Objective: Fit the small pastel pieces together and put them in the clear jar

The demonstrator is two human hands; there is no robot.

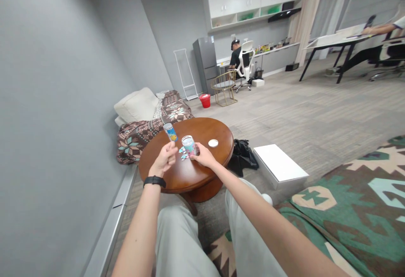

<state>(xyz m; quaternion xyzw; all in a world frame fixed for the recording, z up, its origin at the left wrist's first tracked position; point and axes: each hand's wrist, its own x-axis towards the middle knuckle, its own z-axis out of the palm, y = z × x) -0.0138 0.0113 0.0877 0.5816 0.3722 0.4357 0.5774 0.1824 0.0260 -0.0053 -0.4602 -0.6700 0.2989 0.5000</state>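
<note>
My right hand (203, 155) is closed around a small clear-topped canister (187, 143) with a teal and pink print, upright over the round wooden table (209, 127). Small printed pieces that look like jigsaw pieces (183, 156) lie in a loose pile beside it. Close to the pile, my left hand (165, 158) has its fingers curled together; whatever they may hold is hidden. Beyond that hand stands a blue and yellow can (171, 133), leaning in the view. A round white lid (213, 143) lies flat to the right of the canister.
A black bag (243, 157) and a white box (281, 164) sit on the floor right of the table. Behind it is a sofa with a patterned cover (134, 142). Farther off are a red bucket (205, 101), a gold chair (224, 85) and a seated person (235, 57).
</note>
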